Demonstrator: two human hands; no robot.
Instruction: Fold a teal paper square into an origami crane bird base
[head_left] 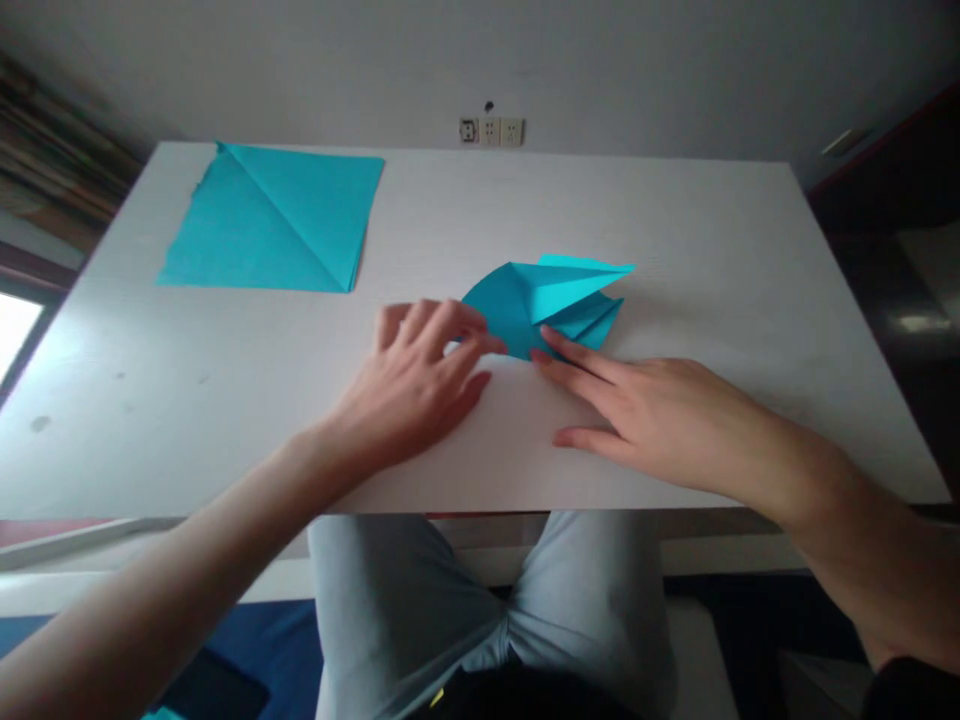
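From my remote seat, starting at the left: a flat teal sheet (274, 220) lies at about ten o'clock on the white table (712, 220), creased corner to corner and well apart from both hands.

The left hand (420, 375) rests near the middle of the table. Its fingers are loosely curled and close together, with the tips touching the left edge of the folded teal paper (547, 305). The thumb lies on the bare table, so I read this as pressing, not pinching. I cannot tell whether any fingertip is tucked under the edge.

The folded paper sits just past centre, at about one o'clock from the left hand. It is layered, and its pointed flaps fan out toward three o'clock.

The right hand (645, 410) lies flat and palm down with its fingers spread wide. The index tip touches the paper's near edge and the other fingers rest on the table.

In my judgement the risks are these:
- The paper is pinned only at its near edge, so an uneven push from either side could slide it across the smooth tabletop.
- The same push could shift the stacked layers out of line.
- The raised flaps look springy and could lift if the pressure eases.

Wall sockets (491, 131) sit at twelve o'clock beyond the far edge of the table. My own grey-trousered lap (487, 600) is at six. Nothing lies between the hands and the paper.
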